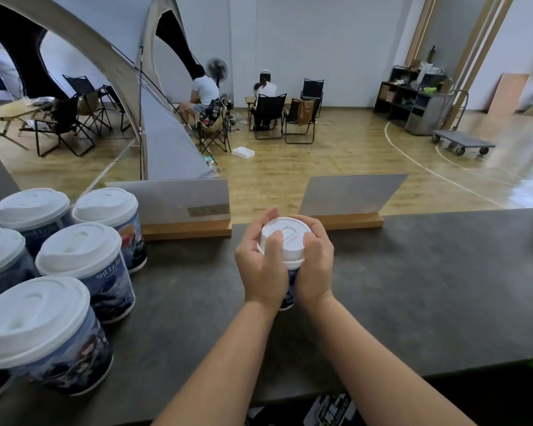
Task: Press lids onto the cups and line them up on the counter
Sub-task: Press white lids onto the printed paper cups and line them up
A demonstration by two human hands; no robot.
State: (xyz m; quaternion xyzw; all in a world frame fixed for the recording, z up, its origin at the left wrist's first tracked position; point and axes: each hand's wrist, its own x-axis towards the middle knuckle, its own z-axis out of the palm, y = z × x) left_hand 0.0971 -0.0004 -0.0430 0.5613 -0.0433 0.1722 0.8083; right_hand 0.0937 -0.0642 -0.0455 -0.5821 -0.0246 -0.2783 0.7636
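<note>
A printed paper cup (pixel 290 284) stands on the dark worktop (pixel 413 287), clasped between both hands. The left hand (pixel 260 265) and right hand (pixel 316 262) curl their fingers (pixel 266 218) round its white lid (pixel 285 238), thumbs pressing on top. Five lidded cups (pixel 83 272) cluster well to the left.

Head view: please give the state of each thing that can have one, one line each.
Held cup: upright, lid on.
Lid: on the cup, thumbs on top.
Left hand: grips the cup.
Right hand: grips the cup.
Five cups: lidded, upright, grouped at left.
Fan: cannot tell if running.
</note>
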